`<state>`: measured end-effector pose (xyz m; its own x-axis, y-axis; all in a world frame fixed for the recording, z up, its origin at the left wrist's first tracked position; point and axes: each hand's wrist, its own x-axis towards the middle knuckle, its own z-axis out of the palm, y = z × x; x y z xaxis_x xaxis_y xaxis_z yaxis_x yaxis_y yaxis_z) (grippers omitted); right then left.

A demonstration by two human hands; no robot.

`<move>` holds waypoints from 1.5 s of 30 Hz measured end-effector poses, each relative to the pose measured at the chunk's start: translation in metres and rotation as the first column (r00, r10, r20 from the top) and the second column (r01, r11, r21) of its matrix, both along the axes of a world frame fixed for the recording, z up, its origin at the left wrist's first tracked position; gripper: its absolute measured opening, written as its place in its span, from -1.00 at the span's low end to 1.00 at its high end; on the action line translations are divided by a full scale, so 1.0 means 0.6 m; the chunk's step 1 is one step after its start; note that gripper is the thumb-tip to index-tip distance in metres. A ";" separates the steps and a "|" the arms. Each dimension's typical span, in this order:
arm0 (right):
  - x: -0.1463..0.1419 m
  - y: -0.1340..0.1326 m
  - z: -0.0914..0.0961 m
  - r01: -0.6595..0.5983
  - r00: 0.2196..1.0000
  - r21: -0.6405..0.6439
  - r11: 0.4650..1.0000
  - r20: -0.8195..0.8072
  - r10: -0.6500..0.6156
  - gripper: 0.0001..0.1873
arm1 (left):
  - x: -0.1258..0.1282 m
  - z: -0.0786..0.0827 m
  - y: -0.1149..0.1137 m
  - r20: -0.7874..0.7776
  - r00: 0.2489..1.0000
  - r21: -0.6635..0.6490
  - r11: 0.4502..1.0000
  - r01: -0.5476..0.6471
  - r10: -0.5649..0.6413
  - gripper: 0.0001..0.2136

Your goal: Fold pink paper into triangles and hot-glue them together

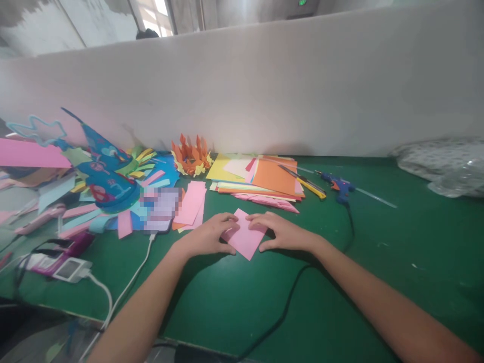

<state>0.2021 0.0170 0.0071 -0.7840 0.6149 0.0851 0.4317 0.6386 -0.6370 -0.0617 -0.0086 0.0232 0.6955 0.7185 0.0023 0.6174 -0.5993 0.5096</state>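
Note:
A pink sheet of paper (248,241), turned so one corner points toward me, lies on the green tabletop in front of me. My left hand (214,233) holds its left side, fingers curled over the upper left edge and thumb near the lower left. On the opposite side, my right hand (280,231) grips it the same way, fingertips on the upper right edge and thumb by the lower right. The fingers cover parts of the side edges. Just beyond the sheet is a stack of coloured paper (278,177), with loose pink pieces at its front.
A yellow utility knife (310,187) and a blue glue gun (342,189) lie right of the stack. Left are pink strips (191,204), a phone (162,209) on a cable, an orange paper crown (191,156) and blue cone hats (109,184). A black cord (287,305) crosses the table.

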 end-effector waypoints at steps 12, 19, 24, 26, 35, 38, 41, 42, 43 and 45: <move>0.000 0.001 -0.020 0.038 0.997 0.215 0.976 -0.077 -0.021 -0.66 | 0.016 0.004 0.002 -0.021 0.999 0.135 0.990 0.046 -0.044 -0.78; -0.018 0.000 -0.025 0.250 0.968 0.222 0.942 -0.045 -0.246 -0.74 | 0.016 -0.005 0.007 -0.040 0.953 0.105 0.950 -0.294 0.299 -0.79; -0.028 -0.001 -0.025 0.338 0.940 0.192 0.921 -0.027 -0.340 -0.67 | 0.018 -0.007 0.005 -0.092 0.906 0.041 0.911 -0.410 0.412 -0.79; -0.029 -0.001 -0.026 0.316 0.947 0.217 0.924 -0.018 -0.320 -0.69 | 0.020 -0.006 0.002 -0.118 0.896 0.048 0.903 -0.426 0.429 -0.79; -0.033 -0.001 -0.032 0.245 0.952 0.369 0.896 0.080 -0.294 -0.57 | 0.014 -0.003 0.000 -0.085 0.927 0.069 0.931 -0.359 0.364 -0.87; -0.032 -0.001 -0.034 0.232 0.952 0.400 0.886 0.095 -0.292 -0.58 | 0.012 -0.005 0.001 -0.071 0.928 0.052 0.931 -0.361 0.364 -0.89; -0.032 -0.001 -0.034 0.228 0.946 0.411 0.882 0.119 -0.300 -0.60 | 0.012 -0.005 0.002 -0.086 0.921 0.045 0.925 -0.377 0.380 -0.90; -0.033 -0.001 -0.033 0.227 0.945 0.412 0.882 0.128 -0.302 -0.61 | 0.012 -0.005 0.001 -0.093 0.918 0.046 0.923 -0.382 0.384 -0.91; -0.033 -0.002 -0.032 0.225 0.943 0.413 0.882 0.137 -0.304 -0.62 | 0.012 -0.004 0.001 -0.100 0.917 0.048 0.922 -0.384 0.387 -0.92; -0.034 -0.003 -0.029 0.222 0.938 0.416 0.882 0.155 -0.309 -0.63 | 0.012 -0.002 -0.001 -0.111 0.914 0.055 0.921 -0.386 0.390 -0.92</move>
